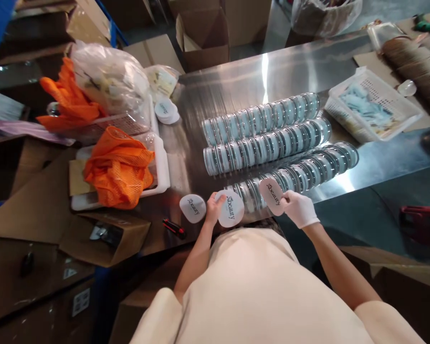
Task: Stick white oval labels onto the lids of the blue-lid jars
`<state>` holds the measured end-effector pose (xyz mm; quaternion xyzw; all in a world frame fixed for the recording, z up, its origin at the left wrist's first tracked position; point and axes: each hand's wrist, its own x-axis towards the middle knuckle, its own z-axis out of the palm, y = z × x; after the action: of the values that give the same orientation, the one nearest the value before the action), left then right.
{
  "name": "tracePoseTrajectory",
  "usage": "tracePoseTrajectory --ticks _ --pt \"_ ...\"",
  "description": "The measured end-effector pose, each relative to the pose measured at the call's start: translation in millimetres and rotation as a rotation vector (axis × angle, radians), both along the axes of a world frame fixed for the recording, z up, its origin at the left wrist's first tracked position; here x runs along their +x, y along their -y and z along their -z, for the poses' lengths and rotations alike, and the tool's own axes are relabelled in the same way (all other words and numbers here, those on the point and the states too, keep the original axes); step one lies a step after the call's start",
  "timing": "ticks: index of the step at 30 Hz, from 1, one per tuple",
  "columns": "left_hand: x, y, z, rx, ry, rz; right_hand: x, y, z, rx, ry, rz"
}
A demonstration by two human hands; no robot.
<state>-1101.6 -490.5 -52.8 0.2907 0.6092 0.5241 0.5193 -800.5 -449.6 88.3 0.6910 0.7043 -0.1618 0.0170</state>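
My bare left hand [212, 208] pinches a round white card [232, 212] printed "beauty", its thumb lying on the face; whether several are stacked there I cannot tell. In my right hand [301, 211], which wears a white glove, another round card [271, 195] with the same print is gripped by its right edge. A third such card [192, 210] lies on the metal table just left of my left hand. Right behind both hands runs the nearest row of clear round containers [304, 173]. Two more rows, a middle row [267, 147] and a far row [261, 118], lie beyond it.
A red-and-black box cutter [174, 229] lies near the table's front edge. Orange mesh [120, 167] fills a white tray [164, 167] at left. More round cards [166, 111] sit behind it. A white basket [397, 102] with pale blue pieces stands at right.
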Motion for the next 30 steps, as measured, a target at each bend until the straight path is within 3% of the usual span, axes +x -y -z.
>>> tracePoseTrajectory --ticks 5,7,10,14,18,23,27,30 --pt "11.5 -5.3 2.4 0.030 -0.187 0.196 -31.7 -19.1 -21.1 -0.088 0.147 -0.057" --pt "9.6 -7.9 5.0 0.022 -0.240 0.242 -38.5 -32.0 -11.3 -0.163 0.156 -0.084" --pt "3.5 -11.1 8.8 0.013 -0.255 0.273 -41.6 -43.2 22.3 -0.314 0.137 -0.127" --pt "-1.9 -14.2 11.8 0.004 -0.233 0.277 -37.0 -30.1 62.7 -0.357 0.073 -0.105" --pt "-1.8 -15.6 12.9 0.004 -0.241 0.262 -41.5 -23.0 68.3 -0.353 0.081 -0.046" --pt "-1.4 -16.8 12.1 -0.006 -0.206 0.250 -65.2 -53.1 68.7 -0.435 0.098 -0.131" --pt "-4.6 -18.8 10.2 0.001 -0.225 0.253 -58.9 -43.4 94.1 -0.255 -0.065 -0.109" --pt "-6.2 -19.3 8.5 0.014 -0.273 0.280 -50.4 -11.1 121.3 -0.073 -0.388 0.181"
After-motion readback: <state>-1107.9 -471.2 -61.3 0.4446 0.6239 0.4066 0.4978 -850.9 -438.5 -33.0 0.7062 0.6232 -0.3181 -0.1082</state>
